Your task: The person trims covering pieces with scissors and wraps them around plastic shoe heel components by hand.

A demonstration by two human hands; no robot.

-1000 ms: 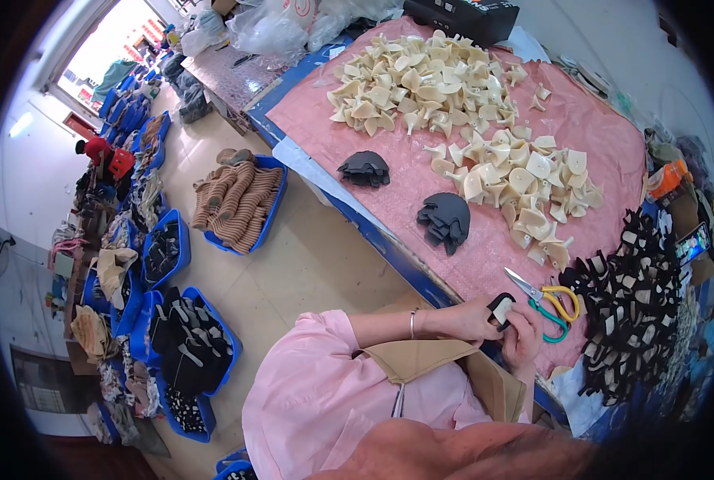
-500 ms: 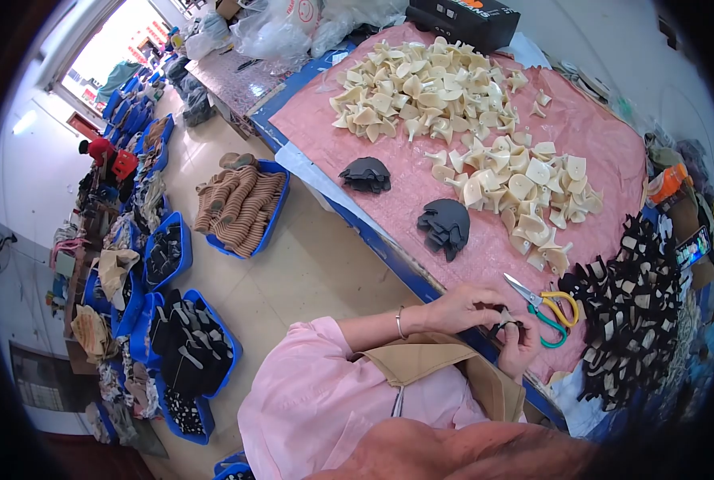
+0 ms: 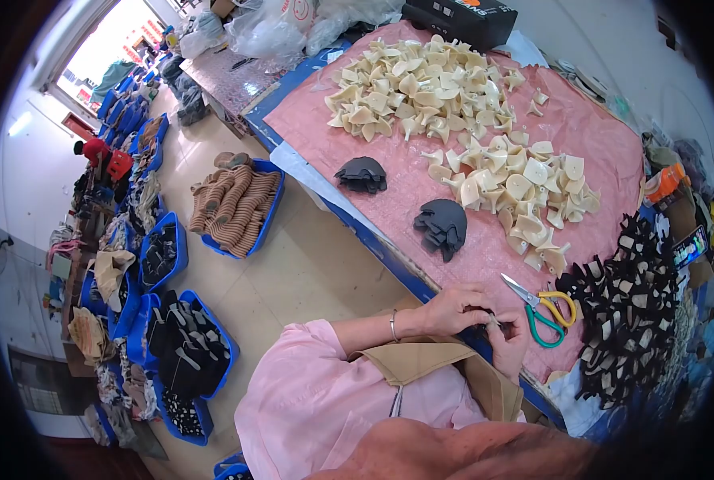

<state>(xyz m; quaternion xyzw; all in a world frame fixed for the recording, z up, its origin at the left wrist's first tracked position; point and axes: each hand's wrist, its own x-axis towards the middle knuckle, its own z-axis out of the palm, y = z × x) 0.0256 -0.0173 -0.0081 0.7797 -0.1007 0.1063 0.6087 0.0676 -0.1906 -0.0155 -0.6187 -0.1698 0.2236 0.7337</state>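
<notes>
My left hand [image 3: 453, 309], with a bracelet at the wrist, and my right hand [image 3: 509, 342] meet at the table's near edge. Their fingers pinch a small dark piece [image 3: 486, 327] between them, mostly covered by the fingers; its exact kind is unclear. Just beyond my hands lie scissors [image 3: 539, 310] with one yellow and one green handle, blades apart. A heap of small black-and-beige fabric-like pieces [image 3: 625, 308] is to the right. Two stacks of dark grey curved pieces, a nearer stack [image 3: 442, 228] and a farther stack [image 3: 362, 174], rest on the pink sheet [image 3: 405, 212].
Cream curved pieces with stems [image 3: 425, 88] are heaped across the table. A black box [image 3: 461, 22] stands at the back. On the floor, a blue bin [image 3: 262, 220] holds brown striped items, and more blue bins line the left. A lit phone [image 3: 690, 248] is at far right.
My fingers have shifted around the small dark piece, and my right hand has turned slightly, covering more of it. The whole view has moved a little. The scissors and heaps look unchanged.
</notes>
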